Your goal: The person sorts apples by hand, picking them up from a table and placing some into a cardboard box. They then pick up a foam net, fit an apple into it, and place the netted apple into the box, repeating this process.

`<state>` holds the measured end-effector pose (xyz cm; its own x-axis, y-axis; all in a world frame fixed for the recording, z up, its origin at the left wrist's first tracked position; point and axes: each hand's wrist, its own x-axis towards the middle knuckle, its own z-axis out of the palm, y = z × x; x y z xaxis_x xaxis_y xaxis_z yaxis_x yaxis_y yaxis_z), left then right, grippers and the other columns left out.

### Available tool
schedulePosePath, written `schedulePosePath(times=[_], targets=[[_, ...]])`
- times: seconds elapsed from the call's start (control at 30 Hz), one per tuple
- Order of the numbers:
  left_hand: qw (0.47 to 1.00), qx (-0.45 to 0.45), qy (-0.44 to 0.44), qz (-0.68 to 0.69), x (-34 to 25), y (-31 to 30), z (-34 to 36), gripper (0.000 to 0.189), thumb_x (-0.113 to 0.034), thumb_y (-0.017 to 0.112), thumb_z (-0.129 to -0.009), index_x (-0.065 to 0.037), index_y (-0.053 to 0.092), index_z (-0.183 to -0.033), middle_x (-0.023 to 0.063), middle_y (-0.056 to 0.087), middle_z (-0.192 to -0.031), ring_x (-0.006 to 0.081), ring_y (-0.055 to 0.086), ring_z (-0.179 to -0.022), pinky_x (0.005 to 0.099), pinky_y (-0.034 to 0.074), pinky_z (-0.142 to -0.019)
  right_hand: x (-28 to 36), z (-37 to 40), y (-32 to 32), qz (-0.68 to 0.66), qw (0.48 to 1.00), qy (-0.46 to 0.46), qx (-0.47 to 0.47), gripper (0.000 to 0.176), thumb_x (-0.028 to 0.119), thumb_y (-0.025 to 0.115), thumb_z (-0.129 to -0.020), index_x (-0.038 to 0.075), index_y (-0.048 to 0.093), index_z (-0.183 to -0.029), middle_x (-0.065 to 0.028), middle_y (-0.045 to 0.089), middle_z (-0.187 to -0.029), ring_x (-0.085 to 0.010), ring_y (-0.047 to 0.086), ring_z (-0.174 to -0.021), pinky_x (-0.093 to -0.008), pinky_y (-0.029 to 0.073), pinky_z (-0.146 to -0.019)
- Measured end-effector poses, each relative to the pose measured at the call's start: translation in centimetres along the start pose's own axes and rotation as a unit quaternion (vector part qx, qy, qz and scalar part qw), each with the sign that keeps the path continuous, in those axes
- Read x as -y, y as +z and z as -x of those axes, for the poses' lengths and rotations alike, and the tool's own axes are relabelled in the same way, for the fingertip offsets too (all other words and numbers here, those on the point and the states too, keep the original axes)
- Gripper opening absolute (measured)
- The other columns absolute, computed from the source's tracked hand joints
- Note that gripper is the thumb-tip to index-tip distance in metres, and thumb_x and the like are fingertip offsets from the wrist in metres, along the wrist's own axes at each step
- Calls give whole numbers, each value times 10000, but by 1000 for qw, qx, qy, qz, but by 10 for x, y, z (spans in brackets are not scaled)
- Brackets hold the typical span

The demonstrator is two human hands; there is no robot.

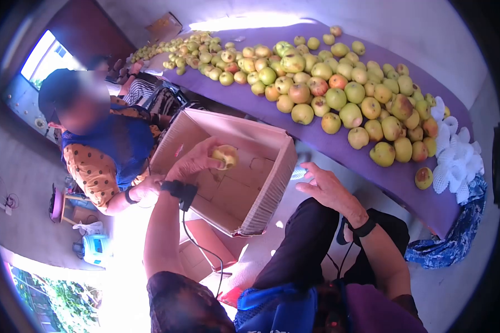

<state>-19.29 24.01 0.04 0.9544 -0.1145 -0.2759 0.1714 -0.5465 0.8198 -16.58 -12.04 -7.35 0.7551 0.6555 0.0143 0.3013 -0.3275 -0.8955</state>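
My left hand (pixel 194 160) is closed on a yellowish apple (pixel 226 157) with brown marks. It holds the apple over the inside of an open cardboard box (pixel 272 186), whose bottom shows below. To the right of the box, my right hand (pixel 330 190) hangs in the air with its fingers apart and nothing in them. A large pile of yellow-green and reddish apples (pixel 350 102) covers much of the purple-topped table (pixel 397 191). One bruised apple (pixel 423 178) lies by itself close to the table's front edge.
A person in a spotted top (pixel 89 166) sits left of the box, one hand close to my left wrist. White foam fruit nets (pixel 455 158) are heaped at the table's right end, above a blue patterned cloth (pixel 455 241). Another cardboard box (pixel 214 247) lies on the floor.
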Motion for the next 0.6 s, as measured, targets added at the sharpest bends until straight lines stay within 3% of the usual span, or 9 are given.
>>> schedulePosePath(times=[0.03,0.07,0.1,0.17,0.2,0.23,0.3,0.47,0.6], targets=[[996,-40,12,75,-8,8,10,622,-17,736,-643,-52,491,-1213,62,569,-1088,205,567,-1045,292,467,-900,7,0,1,5,1000,-10,1,564,335,636,-865,6,448,-1283,-271,618,-1062,-330,645,-956,-391,508,-798],[992,-77,47,84,-9,15,19,770,55,737,-601,-56,434,-1299,94,457,-1270,223,548,-1105,314,462,-958,14,1,3,-29,999,13,-19,628,364,635,-862,7,404,-1324,-282,583,-1129,-333,636,-978,-384,507,-806],[992,-85,50,85,-14,20,27,770,55,737,-601,-56,434,-1299,94,457,-1270,223,548,-1105,314,462,-958,20,2,5,-63,997,37,-37,692,393,635,-860,8,360,-1365,-294,548,-1196,-337,628,-1000,-377,507,-813],[956,-193,173,-135,-32,32,42,891,82,748,-580,-66,374,-1375,121,313,-1398,245,525,-1148,335,466,-978,29,4,6,-79,995,49,-30,772,419,649,-843,16,302,-1402,-297,491,-1261,-341,611,-1030,-384,512,-802],[943,-237,186,-139,-39,43,50,968,66,776,-561,-84,340,-1412,143,281,-1433,266,507,-1178,356,478,-977,31,5,7,-99,993,66,-26,854,446,663,-826,24,244,-1438,-300,435,-1327,-345,594,-1060,-391,516,-791],[942,-243,186,-137,-37,53,56,968,66,776,-561,-84,340,-1412,143,281,-1433,266,507,-1178,356,478,-977,34,5,11,-94,993,62,-23,854,446,663,-826,24,244,-1438,-300,435,-1327,-345,594,-1060,-391,516,-791],[849,-397,270,-222,-30,70,67,1012,38,805,-531,-108,337,-1416,182,256,-1449,303,514,-1174,364,483,-967,34,6,22,-183,973,138,-15,1002,495,696,-780,43,137,-1477,-296,363,-1385,-369,514,-1176,-428,529,-785],[755,-502,316,-278,-25,84,98,1022,-38,834,-578,-113,263,-1422,228,215,-1447,409,342,-1305,446,425,-1025,35,4,64,-238,956,172,23,1127,520,714,-750,92,-17,-1493,-287,290,-1432,-393,391,-1284,-501,541,-769],[744,-532,308,-262,-24,79,127,1002,81,777,-555,-98,294,-1415,229,165,-1456,395,475,-1188,442,469,-975,64,2,99,-281,951,127,31,1130,457,737,-753,134,-71,-1475,-242,246,-1440,-396,401,-1264,-515,552,-742]])
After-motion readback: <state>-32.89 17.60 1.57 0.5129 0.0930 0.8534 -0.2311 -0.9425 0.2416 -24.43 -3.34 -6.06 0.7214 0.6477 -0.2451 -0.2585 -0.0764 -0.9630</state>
